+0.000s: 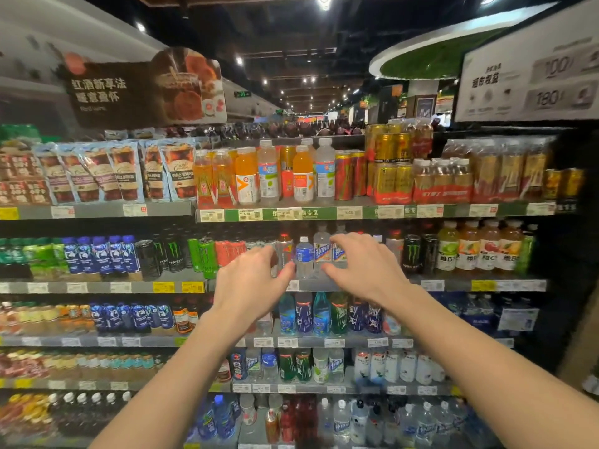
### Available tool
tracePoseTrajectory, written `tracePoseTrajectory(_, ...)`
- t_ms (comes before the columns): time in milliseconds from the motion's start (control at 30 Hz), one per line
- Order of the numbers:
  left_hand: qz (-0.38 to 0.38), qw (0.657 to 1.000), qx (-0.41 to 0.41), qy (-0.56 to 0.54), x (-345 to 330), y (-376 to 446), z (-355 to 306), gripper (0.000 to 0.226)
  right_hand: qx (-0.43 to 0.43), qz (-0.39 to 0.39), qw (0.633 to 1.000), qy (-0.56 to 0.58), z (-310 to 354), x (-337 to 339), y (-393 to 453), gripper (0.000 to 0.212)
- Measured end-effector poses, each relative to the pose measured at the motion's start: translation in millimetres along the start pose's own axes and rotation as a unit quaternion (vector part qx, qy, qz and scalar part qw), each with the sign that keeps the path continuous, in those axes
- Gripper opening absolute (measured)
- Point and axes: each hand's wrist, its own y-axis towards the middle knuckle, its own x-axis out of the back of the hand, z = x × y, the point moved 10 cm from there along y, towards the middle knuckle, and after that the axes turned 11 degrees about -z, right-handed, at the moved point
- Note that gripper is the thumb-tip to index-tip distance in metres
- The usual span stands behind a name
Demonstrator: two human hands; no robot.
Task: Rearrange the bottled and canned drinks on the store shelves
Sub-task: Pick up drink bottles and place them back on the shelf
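Both my hands reach up to the second shelf (431, 285) from the top. My left hand (251, 280) has its fingers loosely spread just in front of a clear red-capped bottle (285, 254). My right hand (363, 265) is spread in front of clear bottles with blue-and-white labels (321, 251), its fingers over one of them. Between the hands stands a small water bottle with a blue label (304, 257). I cannot tell whether either hand touches a bottle; neither grips one.
Black and green energy cans (176, 254) stand left of my hands, juice bottles (466, 251) to the right. The top shelf carries orange drink bottles (246, 176) and gold cans (389, 179). Lower shelves hold several rows of bottles (321, 314).
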Motion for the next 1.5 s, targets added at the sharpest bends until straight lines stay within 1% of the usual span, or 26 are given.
tracePoseTrajectory(200,0.001,1.000,0.016,-0.022,-48,43,35,0.039,-0.001,-0.008,1.000,0.010,-1,-44,51,0.056)
tracePoseTrajectory(300,-0.001,1.000,0.020,-0.021,-69,69,61,0.040,0.005,-0.014,1.000,0.010,8,-66,84,0.054)
tracePoseTrajectory(433,0.002,0.999,0.022,-0.028,-89,105,96,0.037,0.002,-0.012,0.999,0.036,25,-96,129,0.046)
tracePoseTrajectory(533,-0.004,0.999,0.022,-0.044,-101,130,117,0.036,0.000,-0.016,0.999,0.050,36,-117,159,0.052)
tracePoseTrajectory(667,-0.007,0.998,0.026,-0.050,-118,159,138,0.042,-0.003,-0.014,0.998,0.061,46,-147,192,0.054)
tracePoseTrajectory(800,0.003,0.998,0.027,-0.061,-140,178,155,0.040,-0.004,-0.013,0.998,0.068,50,-170,217,0.057)
tracePoseTrajectory(933,0.015,0.997,0.029,-0.065,-160,195,162,0.038,0.002,-0.007,0.997,0.076,49,-186,236,0.057)
tracePoseTrajectory(1067,0.012,0.997,0.031,-0.070,-175,212,158,0.040,0.012,-0.019,0.995,0.098,42,-191,256,0.057)
tracePoseTrajectory(1233,-0.018,0.995,0.051,-0.084,-189,233,153,0.042,0.042,-0.029,0.990,0.130,31,-194,282,0.058)
tracePoseTrajectory(1367,-0.036,0.992,0.076,-0.089,-201,247,152,0.037,0.073,-0.025,0.985,0.154,24,-199,302,0.057)
tracePoseTrajectory(1500,-0.059,0.991,0.093,-0.083,-206,255,155,0.034,0.091,-0.047,0.974,0.201,27,-199,327,0.057)
